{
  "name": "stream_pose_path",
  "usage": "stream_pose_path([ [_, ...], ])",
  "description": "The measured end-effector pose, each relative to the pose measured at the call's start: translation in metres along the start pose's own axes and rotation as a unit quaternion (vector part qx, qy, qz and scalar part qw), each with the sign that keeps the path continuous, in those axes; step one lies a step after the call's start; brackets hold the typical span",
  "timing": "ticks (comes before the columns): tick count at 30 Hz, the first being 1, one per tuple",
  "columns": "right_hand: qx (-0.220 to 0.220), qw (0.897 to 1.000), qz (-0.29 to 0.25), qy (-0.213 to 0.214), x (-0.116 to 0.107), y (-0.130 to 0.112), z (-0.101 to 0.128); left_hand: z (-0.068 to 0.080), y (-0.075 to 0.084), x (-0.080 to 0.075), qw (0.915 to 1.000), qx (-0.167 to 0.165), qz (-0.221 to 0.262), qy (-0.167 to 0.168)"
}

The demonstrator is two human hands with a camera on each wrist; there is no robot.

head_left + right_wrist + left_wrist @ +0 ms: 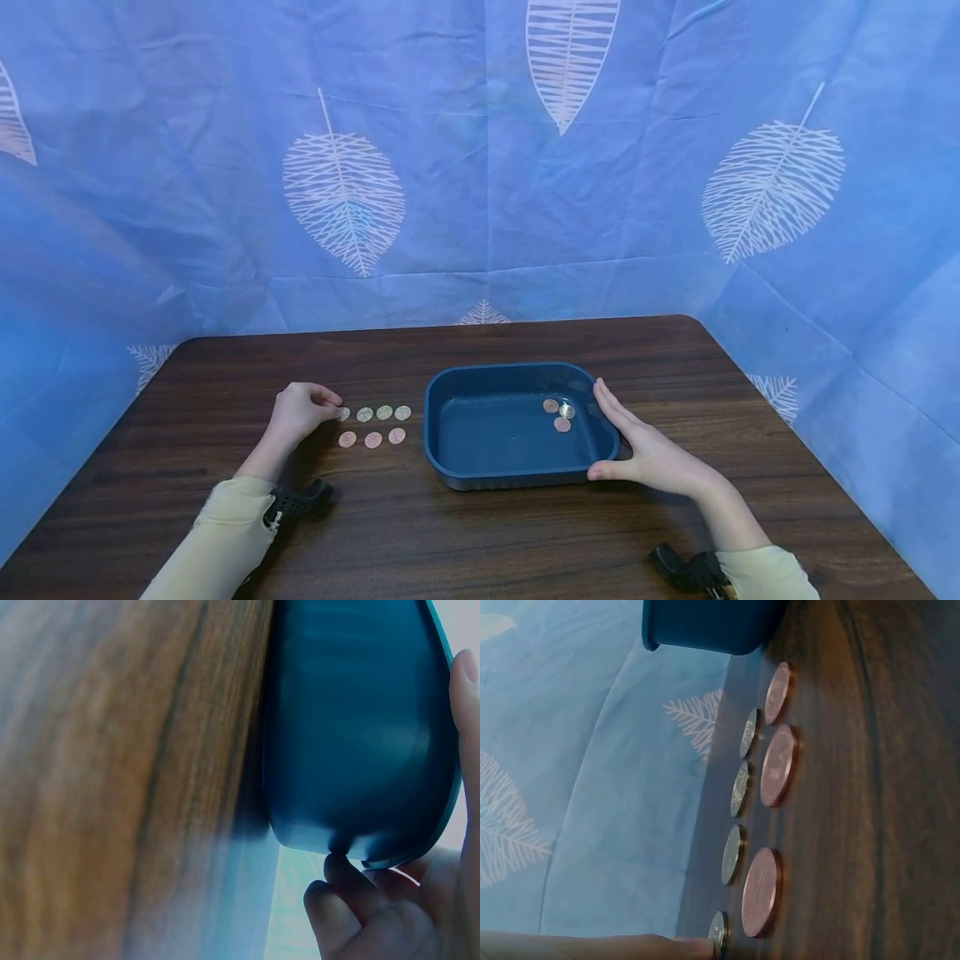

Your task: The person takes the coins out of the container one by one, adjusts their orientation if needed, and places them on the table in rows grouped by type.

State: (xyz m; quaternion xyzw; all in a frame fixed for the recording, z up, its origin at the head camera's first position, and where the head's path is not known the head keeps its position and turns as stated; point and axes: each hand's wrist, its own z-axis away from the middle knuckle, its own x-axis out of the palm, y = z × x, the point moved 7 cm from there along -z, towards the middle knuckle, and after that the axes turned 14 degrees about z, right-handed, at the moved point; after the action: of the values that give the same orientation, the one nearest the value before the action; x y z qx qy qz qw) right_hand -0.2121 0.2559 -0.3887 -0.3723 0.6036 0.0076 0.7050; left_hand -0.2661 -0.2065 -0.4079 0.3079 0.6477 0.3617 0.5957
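In the head view my left hand [302,410] is at the left end of a row of pale gold coins, its fingertips at the leftmost gold coin [343,413]. That coin [718,934] shows beside a fingertip in the left wrist view. Nearer me lies a row of copper coins [373,440]. My right hand [647,450] grips the right end of a dark blue tray [510,480], thumb at the near corner and fingers along the far side. Two copper coins [562,425] and one gold coin [567,412] lie inside the tray, toward its right end.
Everything stands on a dark wood-grain table [480,550]. Behind it and at both sides hangs a blue cloth [480,167] with white leaf prints. A black strap [302,498] sits at my left wrist, another black strap [688,570] at the right.
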Motion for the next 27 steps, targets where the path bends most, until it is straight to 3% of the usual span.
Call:
stream_pose_path([
  [7,0.001,1.000,-0.002,-0.001,0.001,0.000,-0.001,0.000,0.008,-0.006,0.9988,-0.008,0.049,0.004],
  [14,0.001,1.000,-0.004,0.001,0.000,0.000,0.000,0.000,0.053,0.002,0.9942,0.029,0.102,-0.019],
  [20,0.000,1.000,-0.008,-0.001,0.000,-0.001,0.000,0.005,0.101,0.030,0.9869,0.084,0.129,-0.047],
  [27,0.000,1.000,-0.008,-0.003,0.001,0.001,0.000,0.015,0.152,0.081,0.9762,0.107,0.153,-0.110],
])
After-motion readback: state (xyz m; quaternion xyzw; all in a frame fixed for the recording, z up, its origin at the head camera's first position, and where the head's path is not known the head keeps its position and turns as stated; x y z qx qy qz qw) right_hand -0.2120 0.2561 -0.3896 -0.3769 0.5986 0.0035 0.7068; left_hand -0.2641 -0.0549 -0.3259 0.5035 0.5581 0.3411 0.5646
